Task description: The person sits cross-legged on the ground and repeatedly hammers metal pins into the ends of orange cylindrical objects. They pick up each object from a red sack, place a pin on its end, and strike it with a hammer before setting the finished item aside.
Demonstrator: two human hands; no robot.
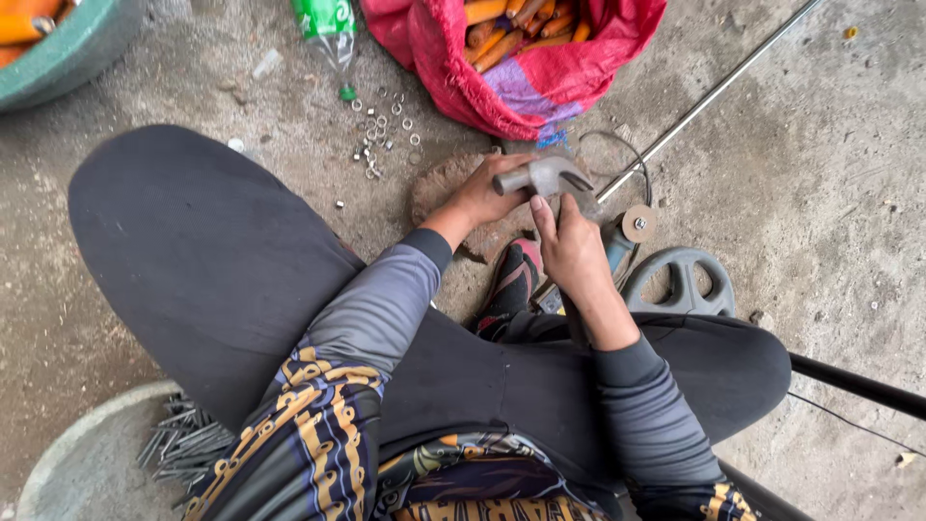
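Claw hammer [546,177] over a brown block [446,188] on the concrete floor [820,193]; head lying crosswise, face leftward, claw rightward. Right hand [571,253] wrapped tight around the handle just under the head. Left hand [484,189] curled closed beside the face; contents hidden.

Red sack of orange handles [521,43], green bottle [330,29], scattered washers [381,130], long metal rod [709,96], pile of nails [183,444]

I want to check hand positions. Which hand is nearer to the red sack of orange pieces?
Left. The left hand lies just below the red sack, beside the hammer; the right hand grips lower down, farther from it.
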